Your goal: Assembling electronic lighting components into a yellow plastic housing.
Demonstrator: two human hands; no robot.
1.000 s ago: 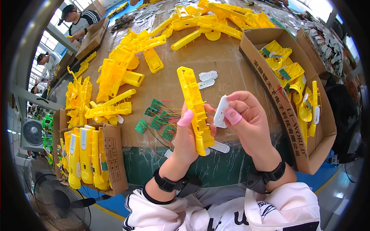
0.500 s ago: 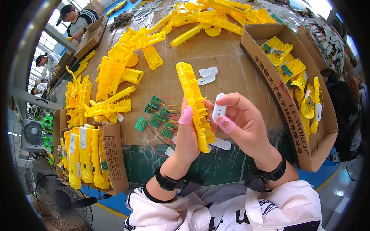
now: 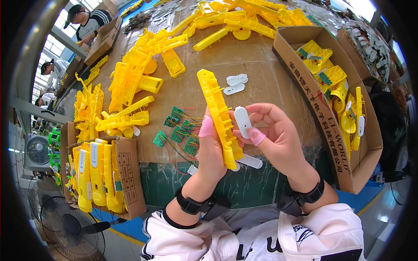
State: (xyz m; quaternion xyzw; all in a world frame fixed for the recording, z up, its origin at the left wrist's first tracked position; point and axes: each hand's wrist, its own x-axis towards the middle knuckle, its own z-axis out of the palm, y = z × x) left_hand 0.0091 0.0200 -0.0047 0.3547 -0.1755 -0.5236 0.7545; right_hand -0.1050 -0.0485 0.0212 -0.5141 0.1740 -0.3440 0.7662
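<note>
My left hand (image 3: 211, 150) is closed around a long yellow plastic housing half (image 3: 217, 113), which stands tilted with its ribbed inner side toward the right. A pink finger cot covers the left thumb. Between thumb and fingers, my right hand (image 3: 278, 135) pinches a white oval plastic cover (image 3: 242, 122) with a small hole, close beside the housing's ribs; a pink cot is on that thumb too. Beyond the hands lie more white oval covers (image 3: 235, 88). Left of my left hand, green circuit boards (image 3: 177, 134) with thin coloured wires rest on the table.
Yellow housings (image 3: 130, 82) are heaped along the left and far side. A carton (image 3: 131, 174) of yellow housings stands at the left, a longer cardboard box (image 3: 320, 117) with yellow parts at the right. A clear strip (image 3: 250, 161) lies beneath my right hand. Other people sit far left.
The white cover in my right hand has turned to show its broad face and shifted slightly left, nearer the housing. The left hand barely moved.
</note>
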